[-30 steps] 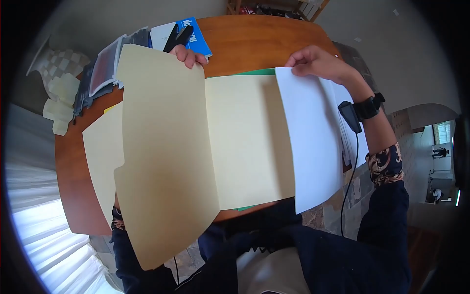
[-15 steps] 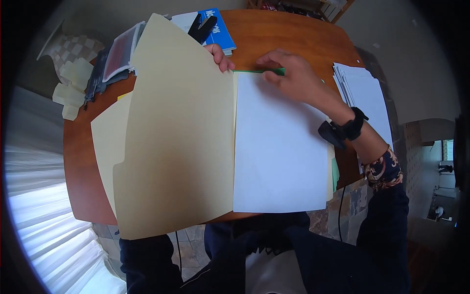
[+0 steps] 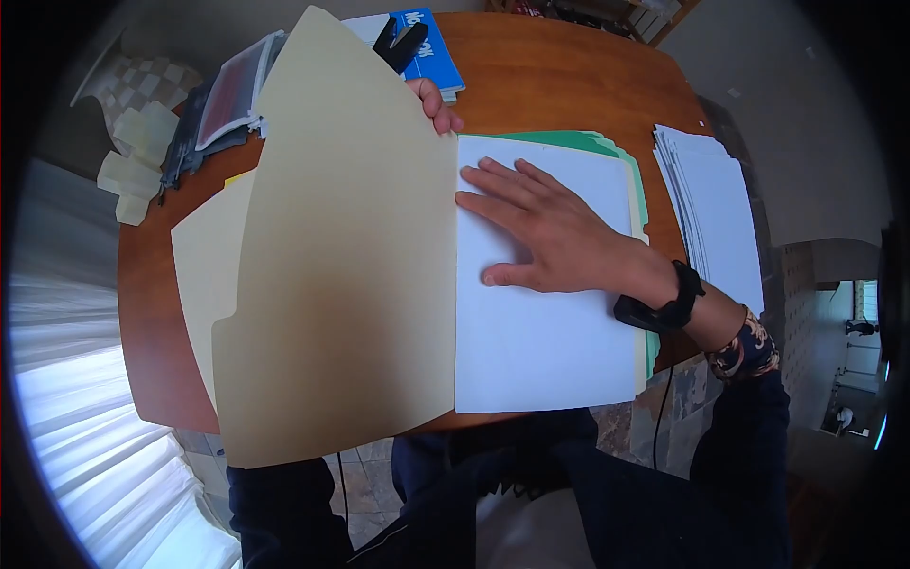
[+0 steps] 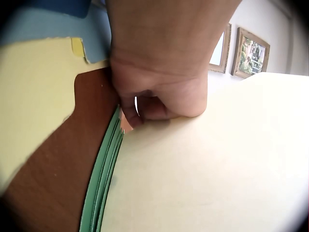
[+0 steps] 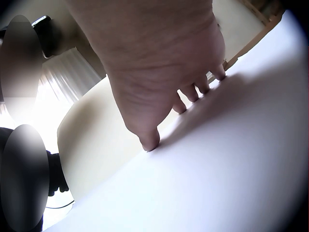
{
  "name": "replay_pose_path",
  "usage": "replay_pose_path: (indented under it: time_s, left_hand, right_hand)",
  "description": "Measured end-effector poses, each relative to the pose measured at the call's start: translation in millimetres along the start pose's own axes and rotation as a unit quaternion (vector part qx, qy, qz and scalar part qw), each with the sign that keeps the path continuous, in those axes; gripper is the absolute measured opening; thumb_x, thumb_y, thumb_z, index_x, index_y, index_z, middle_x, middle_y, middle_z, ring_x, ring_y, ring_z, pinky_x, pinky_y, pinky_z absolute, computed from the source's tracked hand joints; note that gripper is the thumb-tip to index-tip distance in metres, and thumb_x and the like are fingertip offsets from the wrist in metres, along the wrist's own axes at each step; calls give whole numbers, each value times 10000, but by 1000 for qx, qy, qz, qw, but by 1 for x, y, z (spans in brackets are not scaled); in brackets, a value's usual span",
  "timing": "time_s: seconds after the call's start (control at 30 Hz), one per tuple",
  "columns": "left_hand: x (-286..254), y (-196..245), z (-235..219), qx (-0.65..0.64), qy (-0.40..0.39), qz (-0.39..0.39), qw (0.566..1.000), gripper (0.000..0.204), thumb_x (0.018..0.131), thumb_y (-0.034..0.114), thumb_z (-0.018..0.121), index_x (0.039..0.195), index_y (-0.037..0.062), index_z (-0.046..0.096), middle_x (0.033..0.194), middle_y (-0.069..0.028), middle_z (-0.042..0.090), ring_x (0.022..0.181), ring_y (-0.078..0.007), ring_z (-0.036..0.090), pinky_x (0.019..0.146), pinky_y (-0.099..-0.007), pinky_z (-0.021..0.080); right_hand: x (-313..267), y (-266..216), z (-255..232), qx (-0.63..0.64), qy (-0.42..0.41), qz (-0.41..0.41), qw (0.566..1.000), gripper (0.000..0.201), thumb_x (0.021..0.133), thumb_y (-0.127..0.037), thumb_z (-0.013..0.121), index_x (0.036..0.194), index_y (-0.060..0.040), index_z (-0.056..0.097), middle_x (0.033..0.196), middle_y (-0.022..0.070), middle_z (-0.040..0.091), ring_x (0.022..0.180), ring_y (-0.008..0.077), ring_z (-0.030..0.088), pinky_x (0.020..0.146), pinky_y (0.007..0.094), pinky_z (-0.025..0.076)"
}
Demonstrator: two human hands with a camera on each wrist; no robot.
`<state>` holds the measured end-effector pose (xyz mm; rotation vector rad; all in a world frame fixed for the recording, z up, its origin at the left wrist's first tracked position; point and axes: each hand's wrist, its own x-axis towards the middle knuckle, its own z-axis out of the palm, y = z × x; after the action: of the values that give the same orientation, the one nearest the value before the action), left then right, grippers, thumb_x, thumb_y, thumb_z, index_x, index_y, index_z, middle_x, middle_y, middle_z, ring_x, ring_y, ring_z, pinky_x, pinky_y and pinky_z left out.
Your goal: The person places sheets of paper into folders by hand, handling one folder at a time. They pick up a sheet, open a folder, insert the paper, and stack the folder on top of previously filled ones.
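Note:
A cream folder (image 3: 341, 247) stands opened, its left cover raised. White paper (image 3: 550, 351) lies inside on the right half, its left edge along the fold. My right hand (image 3: 559, 228) rests on that paper with fingers spread; in the right wrist view the fingertips of the hand (image 5: 164, 82) touch the white sheet (image 5: 193, 183). My left hand (image 3: 436, 104) grips the raised cover near its top by the fold, mostly hidden behind it. The left wrist view shows the left hand (image 4: 159, 92) with fingers curled at the cream cover (image 4: 207, 169), beside green folders (image 4: 102, 179).
Green folders (image 3: 592, 142) lie beneath the cream one. A stack of white paper (image 3: 716, 209) is at the right, another cream folder (image 3: 204, 275) at the left. A blue notebook (image 3: 436, 62), black stapler (image 3: 403, 47) and clear pouches (image 3: 232, 95) lie at the back.
The white paper has gone from my right hand's hold above the folder to lying flat against the fold. My right hand has let go and come down onto it, fingers spread.

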<state>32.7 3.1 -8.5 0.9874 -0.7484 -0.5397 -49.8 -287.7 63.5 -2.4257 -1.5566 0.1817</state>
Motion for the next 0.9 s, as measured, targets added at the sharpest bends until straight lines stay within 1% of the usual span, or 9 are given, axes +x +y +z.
replay_pose_path:
  time_s: [0.07,0.2,0.3,0.37,0.5,0.57,0.77,0.8,0.9]
  left_hand:
    - [0,-2,1,-37,8,2,999,294,870,281,759,1001,133,541,1024,-72,609,1273,-277,472,1075,-463,405]
    - [1,-5,-4,-36,-12,17,999,274,881,263,747,1004,132,541,1027,-74,612,1280,-282,470,1064,-458,416]
    - [-1,0,-2,-35,6,-8,999,263,888,249,740,1015,130,543,1044,-76,611,1289,-282,470,1060,-461,430]
    - [0,0,-2,-45,16,-39,998,422,816,303,818,1067,140,520,1070,-48,575,1292,-264,448,1070,-432,419]
    - [2,-5,-8,-59,5,-36,998,422,816,301,820,1062,139,519,1073,-47,576,1296,-259,447,1076,-436,415]
    - [4,-7,-12,-54,-36,4,998,279,874,233,757,1038,143,549,1082,-63,609,1326,-252,459,1045,-487,480]
    - [3,-3,-15,-56,-33,-29,997,294,858,240,775,1033,147,557,1091,-54,615,1342,-249,450,1018,-504,513]
    - [3,-4,-17,-56,-32,-29,997,294,858,240,775,1033,147,557,1091,-54,615,1342,-249,450,1018,-504,513]
    - [4,-5,-23,-59,-39,-45,996,338,870,264,770,1063,146,519,1099,-53,576,1352,-246,419,1071,-461,452]
  right_hand:
    - [0,1,-1,0,2,1,1000,751,851,-471,706,1443,-83,457,1536,182,384,1469,311,295,1214,497,204]
    - [2,3,-2,9,2,-4,1000,738,848,-452,712,1435,-77,468,1528,179,399,1461,307,311,1216,482,210]
    - [3,4,-2,10,2,-4,1000,734,847,-447,714,1430,-73,473,1522,181,407,1458,308,316,1218,476,210]
    - [3,4,-1,8,4,-4,1000,733,847,-446,714,1429,-71,474,1521,182,409,1457,309,317,1219,474,210]
    - [3,2,0,7,14,7,1000,728,852,-440,711,1427,-61,475,1519,186,410,1456,309,319,1219,475,210]
    - [4,2,1,6,13,9,1000,727,853,-439,709,1426,-58,476,1518,187,410,1456,309,319,1218,475,212]
    - [5,4,2,1,18,1,1000,729,854,-445,706,1424,-53,478,1511,193,418,1450,314,328,1216,478,217]
    - [5,4,2,-3,19,-1,1000,729,855,-449,705,1425,-55,478,1511,193,419,1449,314,331,1216,478,217]
    - [5,3,4,-10,20,-1,1000,730,857,-457,704,1425,-58,479,1512,190,419,1448,314,334,1217,477,217]
